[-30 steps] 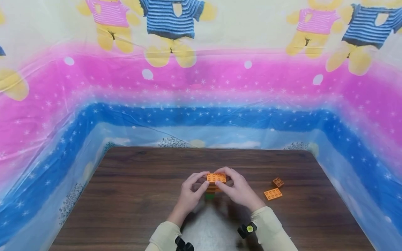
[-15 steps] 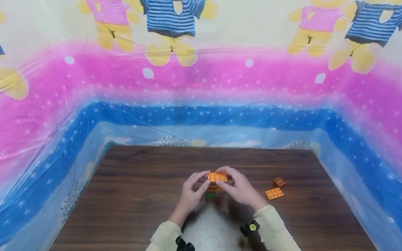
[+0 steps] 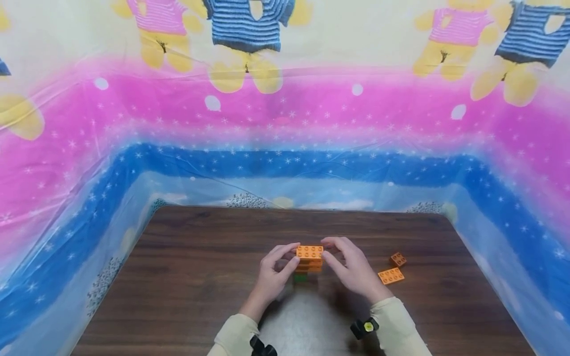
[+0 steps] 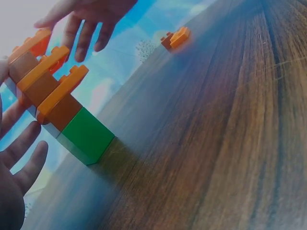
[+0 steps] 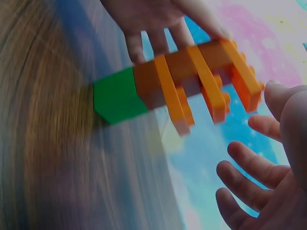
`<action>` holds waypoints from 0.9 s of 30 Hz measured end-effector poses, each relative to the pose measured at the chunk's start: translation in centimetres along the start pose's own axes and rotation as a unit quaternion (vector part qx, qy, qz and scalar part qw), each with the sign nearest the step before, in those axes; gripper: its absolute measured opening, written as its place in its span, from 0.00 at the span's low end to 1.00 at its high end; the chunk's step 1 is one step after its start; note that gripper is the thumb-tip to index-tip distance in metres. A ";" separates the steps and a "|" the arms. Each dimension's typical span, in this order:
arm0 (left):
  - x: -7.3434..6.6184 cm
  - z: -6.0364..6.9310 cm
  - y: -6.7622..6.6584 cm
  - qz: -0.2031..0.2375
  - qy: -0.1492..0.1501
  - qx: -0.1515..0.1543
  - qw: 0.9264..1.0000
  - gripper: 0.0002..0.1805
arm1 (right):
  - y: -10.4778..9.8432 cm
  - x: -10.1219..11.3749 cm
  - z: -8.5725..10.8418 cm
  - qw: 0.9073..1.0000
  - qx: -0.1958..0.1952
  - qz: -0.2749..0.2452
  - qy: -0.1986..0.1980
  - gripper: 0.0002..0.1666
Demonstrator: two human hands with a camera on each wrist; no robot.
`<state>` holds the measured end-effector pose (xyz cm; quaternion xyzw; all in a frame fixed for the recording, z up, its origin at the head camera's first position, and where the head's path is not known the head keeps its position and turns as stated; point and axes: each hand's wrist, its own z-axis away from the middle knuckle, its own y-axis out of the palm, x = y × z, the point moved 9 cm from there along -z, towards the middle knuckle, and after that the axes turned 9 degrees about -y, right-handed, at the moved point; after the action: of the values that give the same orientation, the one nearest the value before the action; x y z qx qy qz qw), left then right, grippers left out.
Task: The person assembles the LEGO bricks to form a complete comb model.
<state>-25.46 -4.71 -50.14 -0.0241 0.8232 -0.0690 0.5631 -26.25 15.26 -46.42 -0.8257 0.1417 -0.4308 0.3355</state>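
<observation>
A stack of blocks stands upright on the table, a green block (image 4: pixel 88 136) at its base and darker orange blocks alternating with bright orange plates above. The plates jut out to the right; the studded top plate (image 3: pixel 309 252) faces up. My left hand (image 3: pixel 272 272) grips the stack's upper left side between thumb and finger, its other fingers spread beside it (image 4: pixel 14 177). My right hand (image 3: pixel 354 264) is at the right end of the top plate, fingers relaxed and holding nothing. In the right wrist view its thumb is close to the plate's end, with a small gap (image 5: pixel 273 187).
On the wooden table (image 3: pixel 200 257), right of my right hand, lie an orange eight-stud plate (image 3: pixel 391 276) and a smaller dark orange block (image 3: pixel 398 259) just behind it. A patterned cloth (image 3: pixel 285 165) hangs behind and beside the table.
My right hand has let go of the top plate and moved slightly right, its thumb off the studs. My left hand keeps its grip. The head view has shifted slightly.
</observation>
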 end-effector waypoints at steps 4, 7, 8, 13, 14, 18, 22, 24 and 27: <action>-0.1 0.0 -0.1 0.008 0.009 0.003 1.000 0.18 | -1.4 -1.1 0.5 1.000 -0.022 0.013 0.004 0.22; 0.0 0.0 -0.1 0.009 0.013 0.005 1.000 0.18 | -2.4 -2.1 1.1 0.999 -0.039 0.036 0.013 0.23; 0.0 0.0 -0.1 0.010 0.012 0.005 1.000 0.18 | -2.7 -2.5 1.3 0.998 -0.044 0.050 0.017 0.24; 0.3 0.0 -0.1 0.013 -0.001 0.006 1.000 0.18 | -4.4 -4.8 2.8 0.989 -0.063 0.123 0.047 0.26; 0.3 0.1 -0.1 0.013 -0.003 0.006 1.000 0.18 | -4.7 -5.3 3.2 0.987 -0.065 0.139 0.055 0.26; 0.3 0.1 0.0 0.012 -0.010 0.005 1.000 0.19 | -6.0 -7.5 4.7 0.978 -0.068 0.173 0.095 0.28; 0.0 0.1 0.0 0.001 -0.012 -0.003 1.000 0.19 | -7.2 -9.3 6.0 0.971 -0.072 0.185 0.130 0.31; -0.5 0.2 0.0 -0.003 -0.011 -0.007 1.000 0.19 | -7.7 -9.9 6.5 0.969 -0.076 0.188 0.142 0.31; -1.7 0.2 -0.2 -0.002 -0.009 -0.009 1.000 0.18 | -8.3 -10.9 7.2 0.966 -0.084 0.190 0.152 0.32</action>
<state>-24.62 -4.72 -48.63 -0.0315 0.8186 -0.0620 0.5701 -27.29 30.12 -50.44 -0.7333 0.3813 -0.4663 0.3154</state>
